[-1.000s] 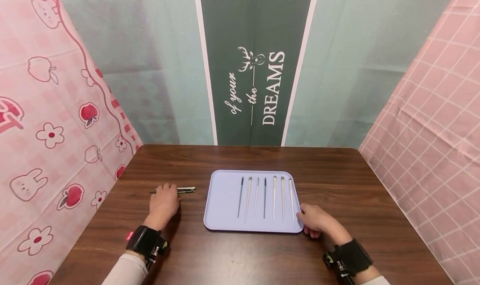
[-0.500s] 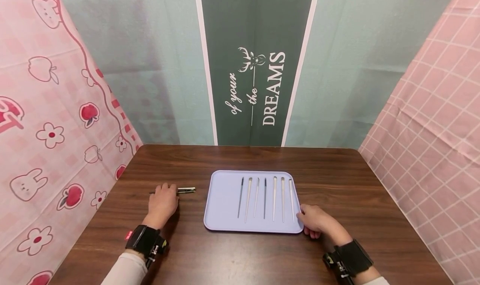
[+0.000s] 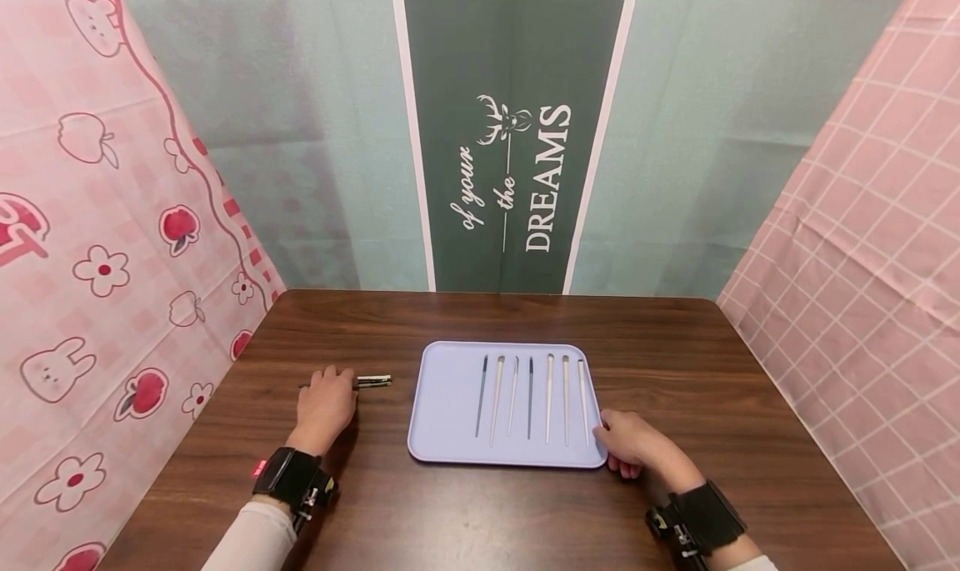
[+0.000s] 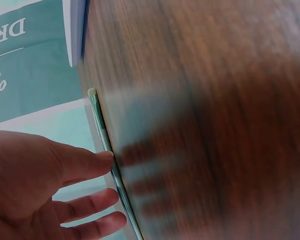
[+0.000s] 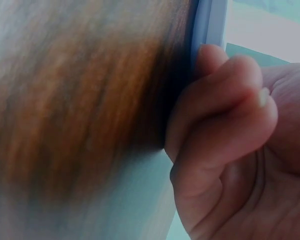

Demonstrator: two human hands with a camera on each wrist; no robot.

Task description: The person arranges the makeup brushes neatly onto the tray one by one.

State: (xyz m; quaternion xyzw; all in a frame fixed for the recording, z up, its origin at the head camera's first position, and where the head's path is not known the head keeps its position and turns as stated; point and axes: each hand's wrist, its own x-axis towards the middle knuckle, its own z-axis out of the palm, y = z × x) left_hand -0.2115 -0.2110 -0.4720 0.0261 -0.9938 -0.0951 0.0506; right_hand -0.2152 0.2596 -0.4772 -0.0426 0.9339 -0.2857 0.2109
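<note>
My left hand (image 3: pixel 326 403) is low over a few slim makeup brushes (image 3: pixel 374 381) on the table, left of the tray. In the left wrist view, the thumb tip meets the handle of one makeup brush (image 4: pixel 104 129), with two fingertips right beside it; the index finger is hidden. At the lower right corner of the pale lilac tray (image 3: pixel 444 408), my right hand (image 3: pixel 632 439) grips the rim, its other fingers curled below. Several makeup brushes (image 3: pixel 529 400) with light or dark handles lie side by side on the tray, bristles toward the back.
A dark wood-grain table (image 3: pixel 480 504) carries the tray. Behind it hangs a green curtain (image 3: pixel 502 221) with white lettering. Pink cloths (image 3: pixel 97 321) close in the left and right sides.
Less of the brush end left of my left hand shows than before. The right hand, the tray and its brushes stay put.
</note>
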